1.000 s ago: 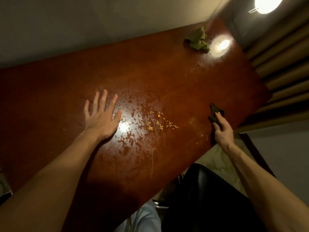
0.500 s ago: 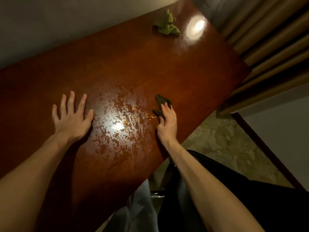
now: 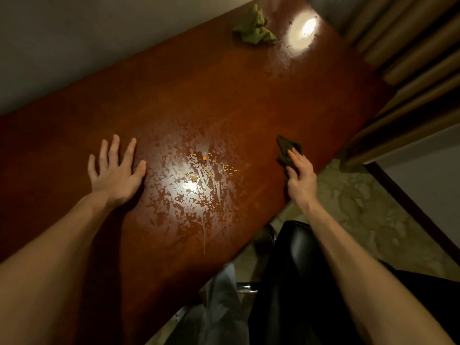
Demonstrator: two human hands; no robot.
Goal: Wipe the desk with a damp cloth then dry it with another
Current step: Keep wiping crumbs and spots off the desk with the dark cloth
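Resting the left hand (image 3: 115,174) flat on the red-brown desk (image 3: 224,95), palm down, fingers straight and spread, holding nothing. Gripping a dark cloth (image 3: 288,149) in the right hand (image 3: 300,175), fingers curled round it, cloth down on the desktop just inside the near long edge. Between the two hands, touching neither: a blotchy wet patch (image 3: 189,207) catching a bright glare, a thin run trailing from it toward the near edge, and on its far part a scatter of small yellowish crumbs (image 3: 209,170) with one orange bit (image 3: 204,158) among them. Lying crumpled at the far end of the desk, well apart from both hands, a green cloth (image 3: 254,28), just beside a second round glare (image 3: 304,31). Far long edge set along a pale wall (image 3: 74,46); far short end close to brown curtain folds (image 3: 410,46). Near long edge slanting across the view, with marbled floor (image 3: 361,207) beyond it and a black chair (image 3: 293,282) just beside it, under the right forearm. Open stretch of desktop running from the wet patch up to the green cloth, and another, darker stretch out past the left hand. Right hand sitting close to the near edge, with little desktop left on that side and wide wood toward the wall.
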